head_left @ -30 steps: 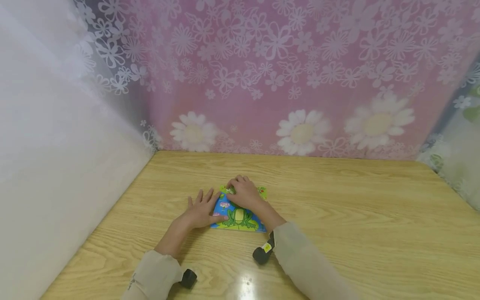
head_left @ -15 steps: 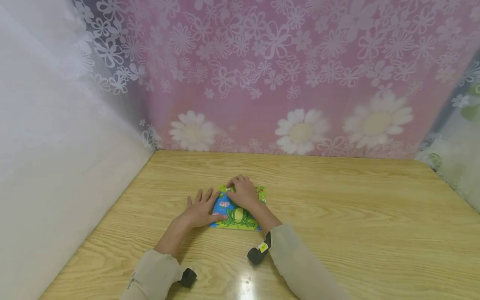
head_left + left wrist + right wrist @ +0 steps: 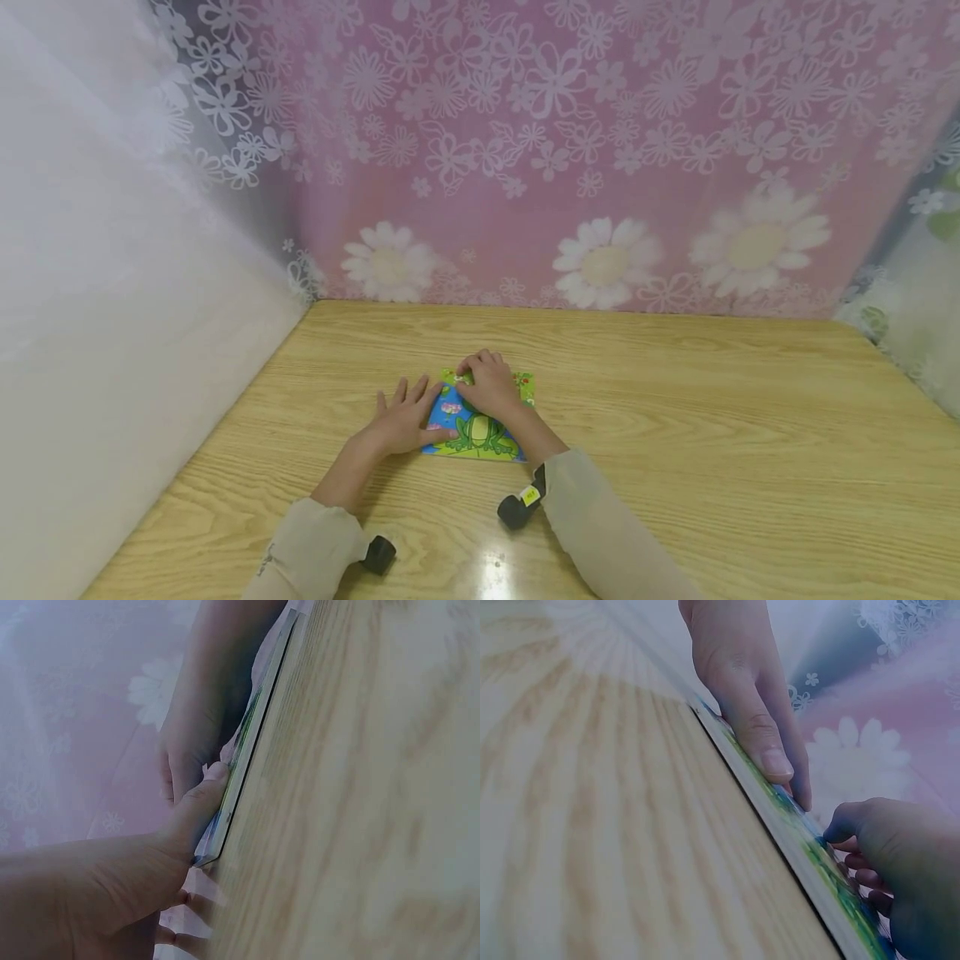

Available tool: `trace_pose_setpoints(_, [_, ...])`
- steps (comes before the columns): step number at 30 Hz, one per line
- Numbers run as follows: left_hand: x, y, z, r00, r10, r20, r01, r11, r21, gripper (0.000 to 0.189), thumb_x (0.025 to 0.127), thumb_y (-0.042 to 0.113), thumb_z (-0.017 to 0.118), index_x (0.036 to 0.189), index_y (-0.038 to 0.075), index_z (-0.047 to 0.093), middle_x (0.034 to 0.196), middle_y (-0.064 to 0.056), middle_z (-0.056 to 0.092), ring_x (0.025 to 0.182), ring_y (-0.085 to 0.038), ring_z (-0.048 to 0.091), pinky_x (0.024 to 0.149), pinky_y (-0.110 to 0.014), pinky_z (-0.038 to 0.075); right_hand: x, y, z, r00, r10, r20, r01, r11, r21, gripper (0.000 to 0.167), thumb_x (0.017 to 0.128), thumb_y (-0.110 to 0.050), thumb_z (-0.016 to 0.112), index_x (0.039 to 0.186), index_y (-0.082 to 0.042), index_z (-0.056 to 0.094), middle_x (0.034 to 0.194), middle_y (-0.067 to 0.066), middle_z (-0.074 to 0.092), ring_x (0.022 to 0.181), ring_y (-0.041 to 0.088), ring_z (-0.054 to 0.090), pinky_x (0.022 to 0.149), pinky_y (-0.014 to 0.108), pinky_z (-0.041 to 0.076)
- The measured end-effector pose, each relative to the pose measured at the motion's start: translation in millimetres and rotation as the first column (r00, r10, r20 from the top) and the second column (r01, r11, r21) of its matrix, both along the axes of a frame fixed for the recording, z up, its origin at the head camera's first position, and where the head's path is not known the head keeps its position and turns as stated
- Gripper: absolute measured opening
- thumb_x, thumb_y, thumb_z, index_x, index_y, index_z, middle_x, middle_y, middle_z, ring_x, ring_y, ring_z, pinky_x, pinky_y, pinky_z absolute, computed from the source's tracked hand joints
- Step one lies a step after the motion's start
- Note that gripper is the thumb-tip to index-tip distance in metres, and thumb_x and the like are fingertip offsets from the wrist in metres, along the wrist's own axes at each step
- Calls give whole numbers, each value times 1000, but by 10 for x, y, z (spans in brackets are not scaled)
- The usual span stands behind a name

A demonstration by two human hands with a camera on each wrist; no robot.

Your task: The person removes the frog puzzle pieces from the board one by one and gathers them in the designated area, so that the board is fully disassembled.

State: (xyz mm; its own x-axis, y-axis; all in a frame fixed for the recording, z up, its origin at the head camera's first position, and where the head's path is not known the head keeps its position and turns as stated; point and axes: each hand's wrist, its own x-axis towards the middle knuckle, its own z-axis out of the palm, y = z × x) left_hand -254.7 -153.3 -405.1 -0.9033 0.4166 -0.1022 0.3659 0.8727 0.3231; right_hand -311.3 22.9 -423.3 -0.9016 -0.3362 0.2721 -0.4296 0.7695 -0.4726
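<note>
Pink flowered cloth (image 3: 480, 108) across the far side, with big white daisies printed along its lower part; plain white sheet (image 3: 112, 317) down the left. Wood-grain table (image 3: 712, 433) in front, bright glare at the near side. Around the middle of the table, lying flat under both hands, a frog picture board (image 3: 480, 442) in blue and green, frog toward the near edge, yellow-green strip along the far one. Over the board's left edge, the left hand (image 3: 401, 425), spread wide: thumb laid on the picture just left of the frog, other fingers fanned toward the far side. Over the far part of the board, the right hand (image 3: 489, 387), fingers curled down to the surface. Cannot tell whether pinching something small or only pressing. Beige sleeves (image 3: 607, 525) on both forearms, black devices (image 3: 378, 555) by the cuffs.
</note>
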Motion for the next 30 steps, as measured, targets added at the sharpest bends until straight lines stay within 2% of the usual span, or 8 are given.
trace_pose_setpoints(12, [3,-2,1,1000,0,4,0,1000,-1,87,84,61,51,148,11,19,150,-19,9,132,-46,-1,95,-69,-1,-21,14,-24,1000,20,10,-20,999,-37,16,86,-20,61,99,-11,63,103,6,52,100,25,43,87,41,37])
trace_pose_setpoints(17, [4,-3,3,1000,-1,9,1,1000,13,88,84,60,52,148,10,18,150,-20,8,132,-47,-2,95,-69,-1,-32,57,9,996,74,55,-67,991,-112,17,87,-18,61,101,-9,63,101,6,53,96,24,44,87,42,36])
trace_pose_setpoints(25, [-6,-5,3,1000,8,2,-8,1000,6,87,84,59,53,148,10,19,150,-19,10,132,-47,0,95,-69,-1,-96,189,20,964,216,157,-182,962,-202,32,84,-11,64,115,-6,61,108,5,53,100,23,45,86,39,40])
trace_pose_setpoints(30, [1,-3,15,1000,6,10,-7,1000,14,87,84,58,54,148,10,19,150,-20,10,132,-47,-1,95,-69,-1,-90,218,47,947,253,196,-213,956,-201,42,79,-9,66,120,-7,59,115,7,51,102,24,44,86,40,40])
